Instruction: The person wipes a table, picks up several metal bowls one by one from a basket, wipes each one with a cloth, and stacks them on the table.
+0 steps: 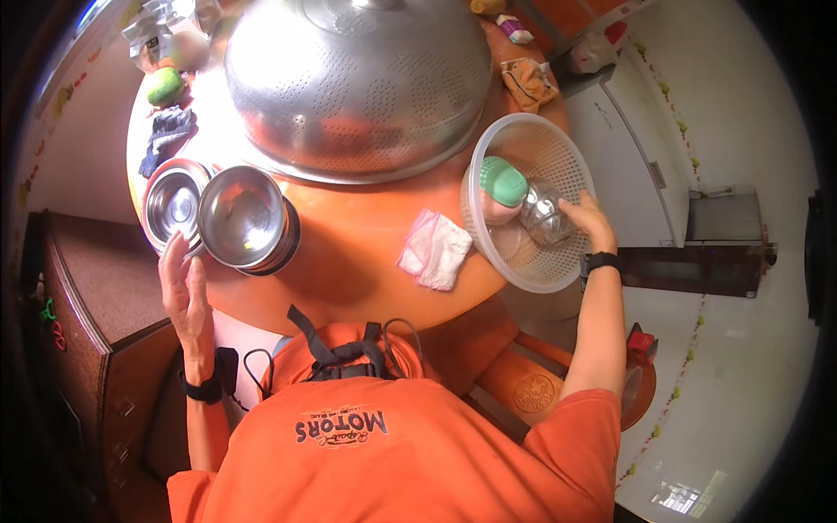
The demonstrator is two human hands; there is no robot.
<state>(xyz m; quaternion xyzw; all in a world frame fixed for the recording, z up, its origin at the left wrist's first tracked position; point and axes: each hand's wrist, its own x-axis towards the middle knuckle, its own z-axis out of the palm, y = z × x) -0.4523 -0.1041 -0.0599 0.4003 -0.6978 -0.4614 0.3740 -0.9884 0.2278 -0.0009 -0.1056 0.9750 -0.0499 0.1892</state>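
Note:
My left hand (pixel 185 291) is at the table's left edge, fingers stretched and thumb apart, holding nothing. Its fingertips reach the rim of a shallow stainless-steel bowl (pixel 175 196); whether they touch it is unclear. Right beside that bowl stands a stack of deeper steel bowls (pixel 240 208). My right hand (pixel 592 222) reaches over the side into a translucent plastic strainer basket (pixel 489 255), its thumb at a clear plastic container (pixel 546 212). Whether it grips the container is hard to tell. A green and pink rounded plastic container (pixel 502 183) lies in the same basket.
A large perforated metal food cover (pixel 366 111) fills the back of the round orange table (pixel 340 255). A folded white cloth (pixel 435 252) lies near the front edge. At left are a dark cloth (pixel 169 134) and a green fruit (pixel 165 87); an orange pouch (pixel 529 84) is at right.

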